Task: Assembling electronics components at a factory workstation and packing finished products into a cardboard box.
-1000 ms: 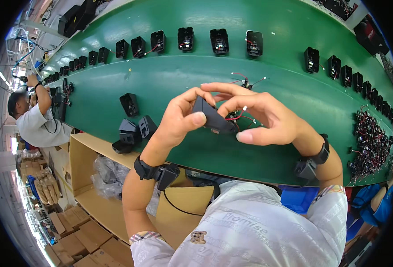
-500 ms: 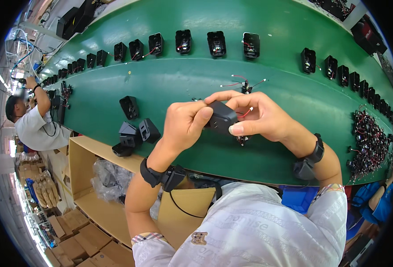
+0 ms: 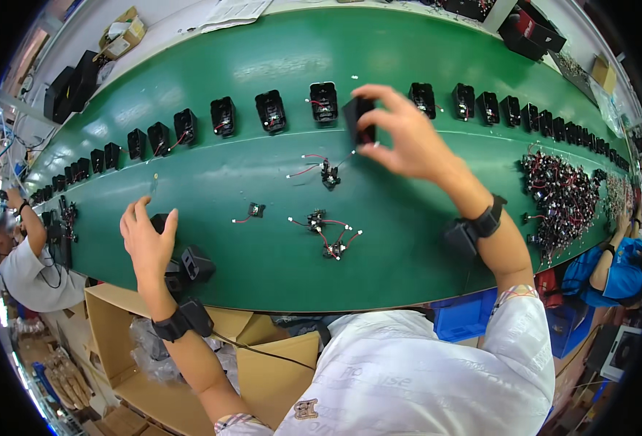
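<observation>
Bench view at the change from paired to separate handwork. Half a second ago, the left hand [image 3: 149, 236] and right hand [image 3: 412, 138] met around 1 black housing [image 3: 352, 122]; now they are well apart. A housing, apparently that same unit, stands in the right hand at the gap in the row of open housings [image 3: 323, 102], slightly blurred. In judgement, the 2-handed handling of this unit is over and its placing in the row is the step in hand.

Right fingers: curved and spread about the housing, thumb at its near edge; they appear to hold it, though whether it already rests on the worktop [image 3: 408, 276] cannot be told. Left fingers: extended, thumb wide, holding nothing visible; 1 loose housing [image 3: 161, 222] shows between them, contact uncertain.

Counts: row, 6 clearly separate housings left of the held unit and 4 right of it, with smaller ones beyond too crowded to count; wired modules [image 3: 329, 174] lying loose at centre, 4; pile of wired modules [image 3: 561, 192] at right, 1, its pieces uncountable; housings near the left forearm [image 3: 199, 264], at least 2, partly hidden.
</observation>
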Available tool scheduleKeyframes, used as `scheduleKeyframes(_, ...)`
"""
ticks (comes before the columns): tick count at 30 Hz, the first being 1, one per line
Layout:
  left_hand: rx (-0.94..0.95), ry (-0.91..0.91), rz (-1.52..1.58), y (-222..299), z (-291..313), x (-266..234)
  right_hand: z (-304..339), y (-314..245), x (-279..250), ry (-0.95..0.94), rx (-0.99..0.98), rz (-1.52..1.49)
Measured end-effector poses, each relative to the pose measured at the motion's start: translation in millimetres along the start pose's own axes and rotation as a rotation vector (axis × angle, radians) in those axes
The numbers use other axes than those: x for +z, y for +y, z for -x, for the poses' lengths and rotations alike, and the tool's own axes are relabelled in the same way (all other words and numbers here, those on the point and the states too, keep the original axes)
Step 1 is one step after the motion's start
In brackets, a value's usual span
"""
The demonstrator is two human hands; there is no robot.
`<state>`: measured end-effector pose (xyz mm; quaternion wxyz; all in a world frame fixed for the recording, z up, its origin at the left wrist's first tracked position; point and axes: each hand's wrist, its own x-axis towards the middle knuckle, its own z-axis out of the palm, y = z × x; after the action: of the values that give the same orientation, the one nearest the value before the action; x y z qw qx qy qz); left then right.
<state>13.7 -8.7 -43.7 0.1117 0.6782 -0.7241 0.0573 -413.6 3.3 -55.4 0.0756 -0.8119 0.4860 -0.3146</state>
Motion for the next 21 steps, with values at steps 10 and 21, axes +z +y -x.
scheduleKeyframes(10, -0.124, -0.331, 0.126, -2, 1, 11, -19, 64, 20, -0.139, 0.083, 0.205)
scheduleKeyframes(21, 0.131, -0.144, 0.682, 69, 3, -7, 6, -23, 6, -0.075, 0.077, -0.285)
